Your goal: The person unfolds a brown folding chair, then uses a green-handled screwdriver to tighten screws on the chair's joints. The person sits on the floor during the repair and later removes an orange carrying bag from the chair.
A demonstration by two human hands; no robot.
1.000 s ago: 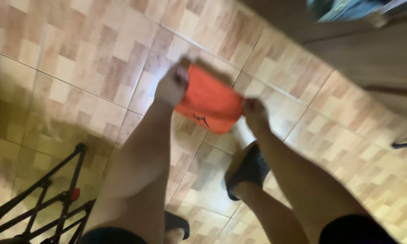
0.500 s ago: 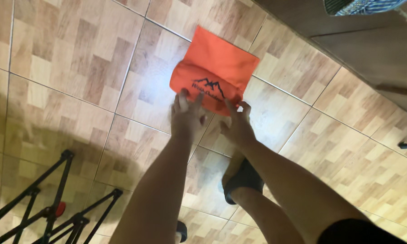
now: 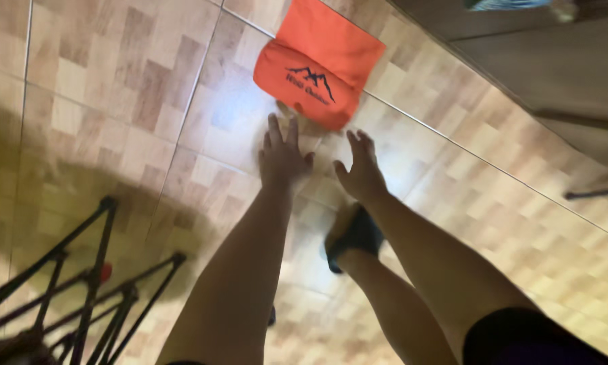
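Both hands hang open above a tiled floor point(image 3: 115, 81), fingers spread and holding nothing. The left hand point(image 3: 282, 159) is just below the lower edge of an orange fabric pouch point(image 3: 317, 61), its fingertips near that edge but apart from it; the right hand point(image 3: 362, 169) sits a little further below and to the pouch's right, also clear of it. The pouch itself looks to lie flat on the tiles — though the blur makes it hard to be sure it has fully settled — with a dark mountain-shaped print on its folded front.

Below the pouch, beneath the right forearm, a foot in a dark sandal point(image 3: 355, 233) stands on the floor. Well away from the pouch, toward the lower left, a black folding metal frame point(image 3: 81, 284) with thin crossed bars rests on the tiles.

One risk, as I judge it: the frame's splayed bars lie close to the person's legs — a step back or sideways could catch a foot. Smooth, glossy tiles might also let the pouch slide when touched.
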